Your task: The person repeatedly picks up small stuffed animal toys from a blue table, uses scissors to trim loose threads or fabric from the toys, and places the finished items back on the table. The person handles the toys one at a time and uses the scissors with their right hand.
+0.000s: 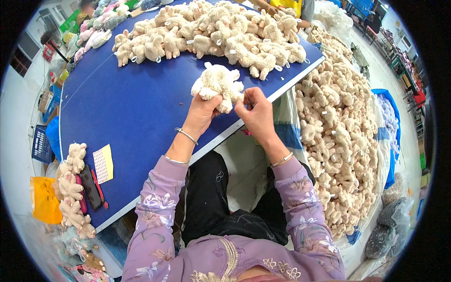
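Plush toy (217, 81), cream, held above the table's near edge. Left to right: blue crate (41, 143), blue table (122, 108) bearing a red pen (99, 188) and sticker sheet (104, 163) — left hand (203, 112) clamped round the toy, right hand's (257, 113) fingertips pinched on its limb — then a stuffed sack (287, 134) on pale floor (244, 162).

The plush animal (218, 81) is showing fluffy, matt pile. The blue counter (136, 103) is looking smooth, faintly glossy. The silver bangle (187, 135) is gleaming like polished metal; the floral sleeve (157, 207) is draping as matt cloth. The sticker sheet (103, 163) is showing paper, and the striped sack (286, 133) is perhaps showing woven plastic.
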`<state>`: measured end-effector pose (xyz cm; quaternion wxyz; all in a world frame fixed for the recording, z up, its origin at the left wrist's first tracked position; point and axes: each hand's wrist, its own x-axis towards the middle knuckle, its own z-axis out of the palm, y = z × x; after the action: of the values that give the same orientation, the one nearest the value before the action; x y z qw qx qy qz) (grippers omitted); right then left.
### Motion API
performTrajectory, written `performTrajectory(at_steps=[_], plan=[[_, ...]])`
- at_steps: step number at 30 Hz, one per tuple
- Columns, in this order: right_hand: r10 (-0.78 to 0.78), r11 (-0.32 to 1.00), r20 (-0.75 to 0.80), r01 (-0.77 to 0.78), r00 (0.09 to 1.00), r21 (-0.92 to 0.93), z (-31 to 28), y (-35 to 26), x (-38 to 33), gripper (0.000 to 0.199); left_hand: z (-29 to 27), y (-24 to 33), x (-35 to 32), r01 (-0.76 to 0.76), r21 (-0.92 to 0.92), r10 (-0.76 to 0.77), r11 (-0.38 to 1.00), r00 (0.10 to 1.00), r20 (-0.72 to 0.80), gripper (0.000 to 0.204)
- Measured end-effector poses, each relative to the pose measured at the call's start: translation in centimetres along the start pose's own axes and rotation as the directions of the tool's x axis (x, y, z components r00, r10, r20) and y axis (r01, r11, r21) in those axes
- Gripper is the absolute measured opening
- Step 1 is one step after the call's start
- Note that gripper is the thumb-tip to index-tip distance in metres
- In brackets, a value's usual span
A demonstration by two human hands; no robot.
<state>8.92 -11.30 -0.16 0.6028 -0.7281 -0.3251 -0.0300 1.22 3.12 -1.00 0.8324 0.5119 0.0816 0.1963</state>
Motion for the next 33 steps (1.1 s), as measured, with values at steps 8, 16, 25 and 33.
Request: performTrajectory(at_steps=[8,16,25,33], plan=[[0.121,0.943,-0.051,-0.098,0.991,0.318,-0.1,-0.1,0.3,0.019,0.4,0.2,0.5,-0.098,-0.082,0.095,0.992,0.995,-0.043,0.028],[0.015,1.000,0.050,-0.017,0.999,0.027,0.8,-2.6,-0.8,0.022,0.6,-0.2,0.2,-0.126,-0.070,0.122,0.990,0.991,-0.056,0.033],[-0.233,0.972,0.149,0.234,0.961,0.010,1.3,-2.7,-2.0,0.019,0.8,-0.1,0.6,-0.236,-0.118,0.214,0.965,0.962,-0.167,0.030],[0.199,0.913,0.146,-0.237,0.969,0.332,-2.6,-0.2,1.2,0.018,0.3,0.2,0.3,-0.153,-0.230,0.155,0.961,0.988,-0.009,0.037]])
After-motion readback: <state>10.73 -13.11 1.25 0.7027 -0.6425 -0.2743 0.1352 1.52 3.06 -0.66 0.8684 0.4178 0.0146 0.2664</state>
